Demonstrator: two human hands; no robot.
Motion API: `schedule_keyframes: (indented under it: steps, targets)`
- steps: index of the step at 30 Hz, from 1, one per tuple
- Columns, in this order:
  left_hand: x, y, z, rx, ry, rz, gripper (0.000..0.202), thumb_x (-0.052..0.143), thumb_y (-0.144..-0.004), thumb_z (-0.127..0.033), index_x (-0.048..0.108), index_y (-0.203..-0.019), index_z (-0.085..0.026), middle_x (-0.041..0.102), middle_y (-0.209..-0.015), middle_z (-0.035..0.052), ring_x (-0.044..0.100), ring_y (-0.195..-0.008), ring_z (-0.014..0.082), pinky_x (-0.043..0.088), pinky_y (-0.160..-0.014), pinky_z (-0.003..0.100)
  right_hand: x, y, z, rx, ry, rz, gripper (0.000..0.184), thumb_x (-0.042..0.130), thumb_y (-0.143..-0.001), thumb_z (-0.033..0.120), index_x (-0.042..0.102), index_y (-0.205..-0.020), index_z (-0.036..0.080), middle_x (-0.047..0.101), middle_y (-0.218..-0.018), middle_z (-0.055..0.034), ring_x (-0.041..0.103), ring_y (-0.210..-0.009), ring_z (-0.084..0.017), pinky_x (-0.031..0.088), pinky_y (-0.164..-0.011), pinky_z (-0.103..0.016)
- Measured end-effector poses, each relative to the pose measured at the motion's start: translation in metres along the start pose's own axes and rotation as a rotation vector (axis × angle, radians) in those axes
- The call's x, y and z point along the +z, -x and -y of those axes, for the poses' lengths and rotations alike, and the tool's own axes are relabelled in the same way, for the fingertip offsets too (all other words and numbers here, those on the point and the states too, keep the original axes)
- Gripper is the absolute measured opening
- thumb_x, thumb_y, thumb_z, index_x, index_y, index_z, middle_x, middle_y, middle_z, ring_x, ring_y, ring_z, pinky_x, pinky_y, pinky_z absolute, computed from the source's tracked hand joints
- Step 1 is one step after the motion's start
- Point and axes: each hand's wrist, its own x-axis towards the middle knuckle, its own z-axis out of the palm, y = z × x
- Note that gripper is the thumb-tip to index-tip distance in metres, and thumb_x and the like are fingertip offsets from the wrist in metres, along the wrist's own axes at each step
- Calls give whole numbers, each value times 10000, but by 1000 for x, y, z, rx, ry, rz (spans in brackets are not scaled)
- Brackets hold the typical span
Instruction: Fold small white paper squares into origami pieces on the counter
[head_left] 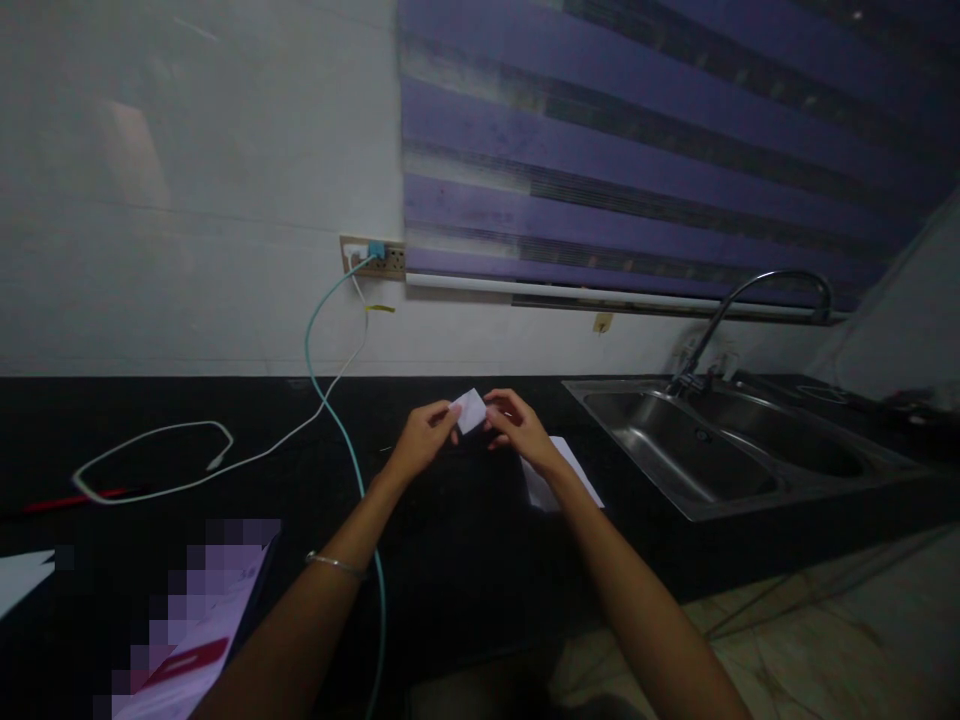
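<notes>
A small white piece of paper, roughly diamond-shaped from this angle, is held up over the black counter between my two hands. My left hand pinches its left corner between thumb and fingers. On the opposite side, my right hand grips the right corner, thumb in front and fingers curled behind. Whether the paper is folded, I cannot tell for sure. Beneath my right wrist lies a larger white sheet of paper, partly hidden by the forearm.
A steel double sink with a curved tap is set into the counter at right. A teal cable and a white cable run from the wall socket. A lit screen stands at lower left, near a red pen-like object.
</notes>
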Motion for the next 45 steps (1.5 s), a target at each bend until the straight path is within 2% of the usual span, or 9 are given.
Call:
schedule_keyframes:
  steps: [4,10,16,20,23,28,35,40,45]
  targets:
    - [1,0,0,-5,69,47,383,471,-899,-453,638,-739,-147,602,-559,-5,533,-530,123,390,-523,217,4,0,-3,-64,23,20,337,706,-724,405,584,-982,225,602,-923,-27,606,-721,-142,527,-491,-223]
    - [6,-1,4,-77,174,68,405,498,-867,-510,622,-787,-133,616,-520,7,433,-382,86,317,-407,195,6,-3,-8,-7,24,-48,328,743,-686,405,597,-845,158,628,-727,-18,587,-550,-108,516,-492,-234]
    - [8,-1,4,-119,234,66,403,523,-848,-518,624,-824,-128,606,-494,3,429,-367,82,314,-393,195,5,-4,-11,-63,-101,-75,492,771,-664,319,465,-1037,223,605,-668,53,598,-523,-114,527,-524,-254]
    - [9,1,-1,-125,235,98,347,595,-811,-476,626,-778,-132,615,-550,-3,520,-444,99,365,-433,197,3,-3,-10,-27,-82,-41,462,770,-652,282,487,-1010,209,615,-639,45,598,-516,-116,501,-522,-237]
    - [9,2,-3,-127,271,118,319,639,-776,-455,620,-774,-136,619,-613,-9,560,-495,111,424,-473,210,3,-1,-7,24,-46,-6,409,772,-637,283,540,-962,191,629,-637,27,607,-522,-123,491,-530,-239]
    - [9,2,-1,-148,278,179,332,580,-821,-479,598,-778,-150,591,-642,-14,548,-516,115,447,-462,218,2,-1,-8,58,-23,55,319,769,-631,262,613,-891,163,647,-636,5,621,-556,-138,500,-577,-269]
    - [11,2,8,-73,194,206,318,554,-849,-469,605,-826,-156,580,-699,-10,555,-579,116,468,-517,224,-2,1,-9,53,17,120,230,732,-687,269,654,-883,176,648,-727,3,587,-631,-109,449,-592,-224]
    - [10,5,3,-79,167,229,315,554,-851,-455,613,-847,-146,592,-749,10,569,-623,126,475,-524,227,3,0,-8,-14,88,84,235,677,-764,380,696,-879,176,660,-805,-26,588,-713,-132,438,-610,-229]
    - [10,5,1,-71,171,264,316,535,-861,-456,607,-855,-149,573,-755,7,565,-624,129,486,-534,240,4,-2,-8,-107,177,-12,223,692,-747,374,711,-819,165,684,-782,-37,607,-721,-164,461,-678,-281]
